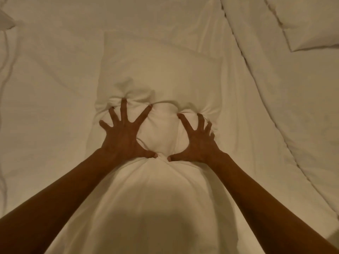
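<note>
A white pillow (159,74) lies lengthwise in the middle of the bed, running from the bottom of the view up to the centre. My left hand (122,136) presses down on it with fingers spread wide. My right hand (197,142) presses beside it, fingers spread and slightly bent, tips dug into the fabric. The two thumbs nearly meet at the middle. The pillow bulges between the hands and puckers at the fingertips.
A white sheet (45,88) covers the bed on the left, wrinkled near the left edge. A folded duvet (266,88) runs diagonally on the right. Another pillow (311,24) lies at the top right, and a pillow corner (6,21) shows at the top left.
</note>
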### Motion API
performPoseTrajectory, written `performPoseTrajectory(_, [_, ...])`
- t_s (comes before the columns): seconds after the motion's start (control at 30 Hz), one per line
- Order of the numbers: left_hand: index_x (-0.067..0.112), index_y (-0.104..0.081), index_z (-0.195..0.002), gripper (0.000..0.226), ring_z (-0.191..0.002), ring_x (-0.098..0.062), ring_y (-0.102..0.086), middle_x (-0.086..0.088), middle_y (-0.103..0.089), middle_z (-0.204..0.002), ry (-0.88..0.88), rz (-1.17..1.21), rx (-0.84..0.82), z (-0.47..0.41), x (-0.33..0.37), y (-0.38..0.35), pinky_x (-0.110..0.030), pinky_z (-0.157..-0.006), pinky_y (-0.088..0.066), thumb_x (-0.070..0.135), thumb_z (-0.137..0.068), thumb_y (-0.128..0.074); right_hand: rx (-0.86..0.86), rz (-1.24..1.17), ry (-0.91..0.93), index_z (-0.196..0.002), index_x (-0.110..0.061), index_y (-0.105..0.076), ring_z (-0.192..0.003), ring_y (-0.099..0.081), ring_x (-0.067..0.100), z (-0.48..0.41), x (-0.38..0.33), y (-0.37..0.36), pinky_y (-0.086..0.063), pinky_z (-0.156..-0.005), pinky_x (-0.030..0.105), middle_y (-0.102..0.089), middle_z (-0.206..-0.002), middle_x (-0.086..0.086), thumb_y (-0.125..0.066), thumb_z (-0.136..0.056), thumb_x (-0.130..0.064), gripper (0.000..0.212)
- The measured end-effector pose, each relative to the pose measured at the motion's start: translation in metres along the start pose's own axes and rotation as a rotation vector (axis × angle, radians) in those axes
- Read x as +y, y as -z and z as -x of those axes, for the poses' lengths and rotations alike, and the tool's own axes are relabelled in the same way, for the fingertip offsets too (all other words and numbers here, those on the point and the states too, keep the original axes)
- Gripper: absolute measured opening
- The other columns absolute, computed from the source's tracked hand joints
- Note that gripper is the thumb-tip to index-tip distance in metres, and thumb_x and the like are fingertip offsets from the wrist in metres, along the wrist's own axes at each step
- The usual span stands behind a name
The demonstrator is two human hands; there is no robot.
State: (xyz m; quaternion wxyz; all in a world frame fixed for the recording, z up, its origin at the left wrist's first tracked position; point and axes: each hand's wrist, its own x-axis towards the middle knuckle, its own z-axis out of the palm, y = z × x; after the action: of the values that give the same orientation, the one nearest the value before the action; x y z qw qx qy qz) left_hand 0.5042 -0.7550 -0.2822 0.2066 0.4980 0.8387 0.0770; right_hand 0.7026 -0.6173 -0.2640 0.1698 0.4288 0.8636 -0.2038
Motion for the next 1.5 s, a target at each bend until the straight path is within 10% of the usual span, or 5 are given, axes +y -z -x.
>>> performPoseTrajectory(0.3, [0.043, -0.044, -0.138, 0.087, -0.121, -0.049, -0.037, -0.026, -0.039, -0.132, -0.107, -0.175, 0.178, 0.003, 0.007, -0.007, -0.065, -0.086, -0.036, 0.082, -0.061, -0.052, 0.212, 0.017, -0.008, -0.143, -0.04, -0.032, -0.129, -0.029, 0.042, -0.006, -0.01, -0.019, -0.03, -0.103, 0.058, -0.023, -0.146, 0.012, -0.075, -0.049, -0.077, 0.11])
performPoseTrajectory(0.63, [0.034, -0.071, -0.097, 0.029, -0.089, -0.036, -0.049, -0.015, -0.052, -0.103, -0.115, -0.073, 0.266, 0.022, 0.025, 0.006, -0.051, -0.074, -0.039, 0.039, -0.076, -0.053, 0.382, 0.062, -0.008, -0.133, -0.034, -0.051, -0.108, -0.043, 0.037, 0.018, -0.027, -0.005, -0.038, -0.087, 0.048, -0.04, -0.131, 0.014, -0.053, -0.055, -0.085, 0.094])
performPoseTrajectory(0.97, [0.034, -0.07, -0.103, 0.04, -0.086, -0.029, -0.044, -0.005, -0.044, -0.094, -0.147, 0.358, 0.224, 0.127, 0.105, 0.112, -0.042, -0.073, -0.036, 0.025, -0.07, -0.048, 0.447, 0.054, -0.139, -0.119, -0.033, -0.056, -0.105, -0.046, 0.036, 0.181, -0.046, 0.109, -0.043, -0.086, 0.048, -0.042, -0.126, 0.012, -0.068, -0.062, -0.073, 0.07])
performPoseTrajectory(1.5, [0.036, -0.071, -0.107, 0.041, -0.087, -0.034, -0.048, -0.011, -0.05, -0.098, -0.615, 0.251, 0.114, 0.302, 0.338, 0.24, -0.046, -0.074, -0.036, 0.019, -0.071, -0.064, 0.683, -0.124, -0.478, -0.118, -0.036, -0.058, -0.106, -0.044, 0.032, 0.509, 0.047, 0.229, -0.042, -0.088, 0.046, -0.042, -0.12, 0.004, -0.072, -0.055, -0.062, 0.069])
